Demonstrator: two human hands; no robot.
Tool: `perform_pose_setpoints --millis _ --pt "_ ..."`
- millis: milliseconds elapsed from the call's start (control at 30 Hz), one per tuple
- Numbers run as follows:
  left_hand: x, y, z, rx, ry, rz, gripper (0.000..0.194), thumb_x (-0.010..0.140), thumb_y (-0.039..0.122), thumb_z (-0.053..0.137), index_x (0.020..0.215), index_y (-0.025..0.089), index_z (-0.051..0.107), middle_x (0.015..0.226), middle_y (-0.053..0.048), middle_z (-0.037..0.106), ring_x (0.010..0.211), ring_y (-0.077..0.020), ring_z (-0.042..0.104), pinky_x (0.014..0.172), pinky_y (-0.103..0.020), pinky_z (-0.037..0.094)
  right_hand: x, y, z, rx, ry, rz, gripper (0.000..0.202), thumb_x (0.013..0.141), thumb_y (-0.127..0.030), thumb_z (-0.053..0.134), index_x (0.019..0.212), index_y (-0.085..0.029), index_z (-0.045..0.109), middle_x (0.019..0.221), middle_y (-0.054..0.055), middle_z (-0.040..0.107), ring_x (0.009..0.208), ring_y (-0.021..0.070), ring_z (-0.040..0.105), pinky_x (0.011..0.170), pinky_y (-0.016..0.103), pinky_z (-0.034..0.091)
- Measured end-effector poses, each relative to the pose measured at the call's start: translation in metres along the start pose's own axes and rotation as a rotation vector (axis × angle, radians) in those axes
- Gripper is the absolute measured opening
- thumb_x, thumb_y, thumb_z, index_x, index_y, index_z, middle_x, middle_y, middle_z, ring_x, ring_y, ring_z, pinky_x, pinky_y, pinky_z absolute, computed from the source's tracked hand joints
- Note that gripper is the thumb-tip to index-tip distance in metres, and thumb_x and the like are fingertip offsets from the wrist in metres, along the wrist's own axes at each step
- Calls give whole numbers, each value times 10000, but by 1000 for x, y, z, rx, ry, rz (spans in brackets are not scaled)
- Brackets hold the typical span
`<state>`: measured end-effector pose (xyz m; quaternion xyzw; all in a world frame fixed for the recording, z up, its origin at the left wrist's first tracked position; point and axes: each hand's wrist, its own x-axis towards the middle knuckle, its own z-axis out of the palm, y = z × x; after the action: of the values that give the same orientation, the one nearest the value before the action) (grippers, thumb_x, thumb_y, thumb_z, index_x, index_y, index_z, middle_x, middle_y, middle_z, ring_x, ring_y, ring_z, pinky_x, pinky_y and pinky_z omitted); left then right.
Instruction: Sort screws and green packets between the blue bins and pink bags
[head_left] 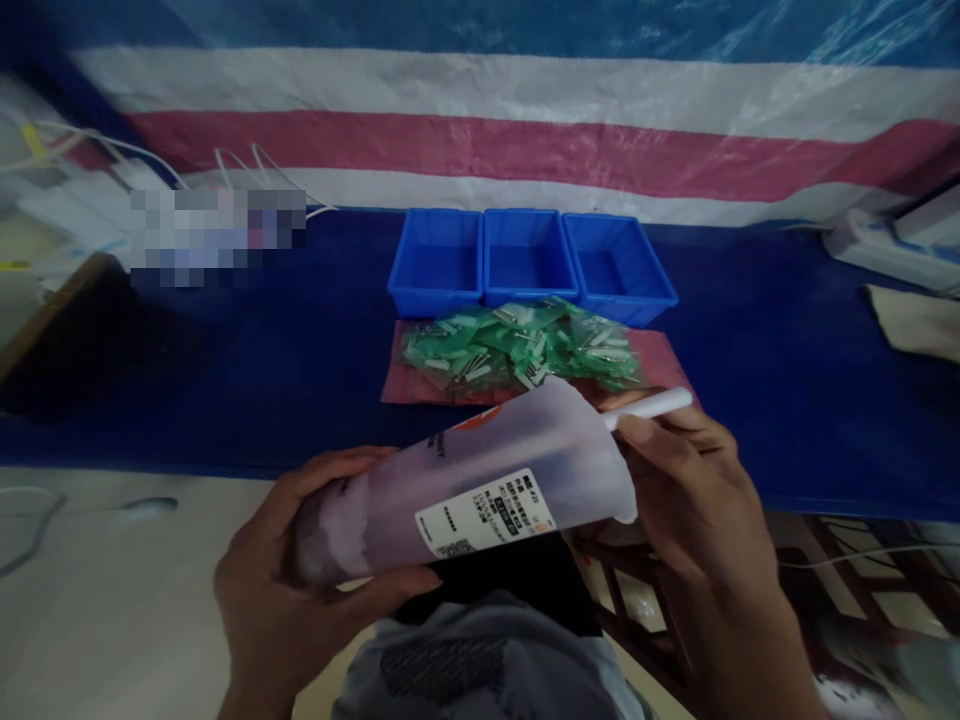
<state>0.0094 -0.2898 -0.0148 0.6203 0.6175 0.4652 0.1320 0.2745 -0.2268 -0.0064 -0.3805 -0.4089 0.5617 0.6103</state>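
Observation:
A translucent plastic drink cup (480,470) lies tilted nearly sideways in front of me, its mouth toward the right. My left hand (300,560) is wrapped round its base, where some pale purplish contents show. A printed white label (484,515) is stuck on the cup's side. At the mouth, my right hand (690,480) pinches a white straw (651,408) between thumb and fingers. The straw's other end goes in at the cup's rim. Behind the cup, green plastic packets (517,345) with screws and white pieces lie heaped on a pink sheet (660,355).
Three blue bins (435,300) stand side by side at the back of the blue-covered table (750,400). White cables and boxes are at the left, beside a dark brown object (67,310). A beige cloth (919,320) and a white device (892,250) lie at the right.

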Motion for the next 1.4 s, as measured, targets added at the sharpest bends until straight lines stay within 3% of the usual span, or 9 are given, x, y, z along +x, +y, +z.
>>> perform_pose_setpoints --millis 100,267,367,500,700,1000,1233,1400 --pt "3 3 1 -47 -15 4 615 737 764 905 1132 313 771 1094 -6 822 1007 -262 795 850 -383 688 -2 -4 -2 -94 0 -55 102 854 -389 928 846 -308 867 721 -5 773 573 135 684 512 221 558" --pt "3 4 0 -34 -12 12 610 761 778 880 1131 304 774 1098 -25 815 1011 -282 799 806 -413 691 4 -9 -5 -78 -127 -20 92 883 -389 902 858 -307 871 647 -9 727 526 137 647 483 235 547" --pt "2 1 -1 -37 -15 24 588 783 764 871 1147 314 771 1115 -33 812 1024 -280 796 845 -428 690 0 -6 -3 -49 -50 -78 81 880 -378 909 889 -307 871 726 -3 745 610 130 669 515 223 548" --pt "2 0 -1 -69 1 41 611 746 750 909 1135 297 781 1102 -31 820 1011 -275 793 862 -414 691 -12 -5 -4 -89 38 -208 51 931 -320 860 971 -287 859 848 24 766 815 165 717 671 263 605" --pt "3 -2 0 -104 -18 98 626 702 706 962 1133 293 777 1105 -25 823 1013 -262 795 839 -377 687 -6 -10 -9 -46 -111 -111 70 901 -323 869 910 -253 869 743 30 753 583 134 647 478 242 487" --pt "2 -7 0 -79 -11 132 592 798 747 877 1209 344 739 1140 -47 811 1050 -304 791 848 -456 676 -7 -5 -2 48 28 -123 79 861 -329 899 900 -267 869 795 15 769 693 120 702 614 184 598" --pt "0 -2 0 -112 15 77 611 750 740 913 1169 325 754 1147 -41 814 1026 -304 791 786 -420 681 -17 -3 -5 -27 5 -220 65 917 -262 836 978 -253 855 886 25 766 881 138 727 820 207 621" --pt "-1 -7 1 -147 21 122 588 733 663 964 1154 297 778 1100 -29 821 1001 -275 782 781 -387 669 -14 -5 -7 -26 -35 -209 58 911 -277 840 952 -237 848 817 30 717 760 158 702 652 265 610"
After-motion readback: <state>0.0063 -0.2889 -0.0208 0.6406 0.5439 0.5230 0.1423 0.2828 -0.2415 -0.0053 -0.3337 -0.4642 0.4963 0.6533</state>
